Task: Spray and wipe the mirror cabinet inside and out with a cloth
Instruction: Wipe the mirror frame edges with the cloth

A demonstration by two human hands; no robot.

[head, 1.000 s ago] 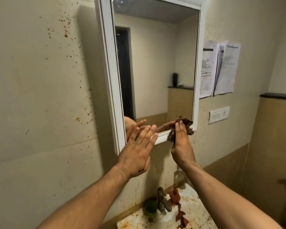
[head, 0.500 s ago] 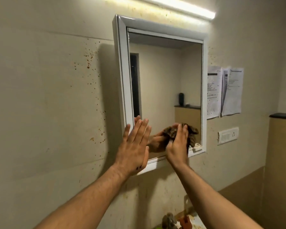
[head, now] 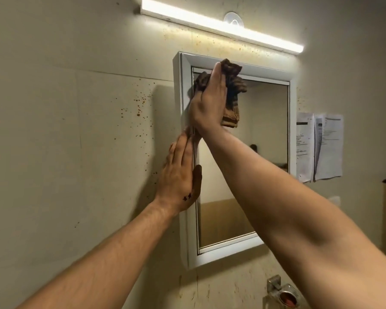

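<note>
Cloth [head: 232, 95], brown and bunched, sits at the upper left corner of the mirror cabinet [head: 267, 121], pinned against the glass and the white frame under the right hand [head: 208, 103]. Folds stick out above the fingertips and on both sides of the hand, and a striped end hangs down on the right, beside the palm. The right fingers [head: 217, 79] lie straight and close together, flat over the cloth; the thumb cannot be made out. Lower down, the left hand [head: 179, 175] rests flat on the cabinet's left frame edge, fingers straight and together, pointing upward, thumb laid along the inner edge by the glass; it holds nothing. A lit light bar [head: 221, 25] runs above the cabinet, papers [head: 319, 146] hang on the wall [head: 76, 130] to its right, and brown specks dot the wall to its left
</note>
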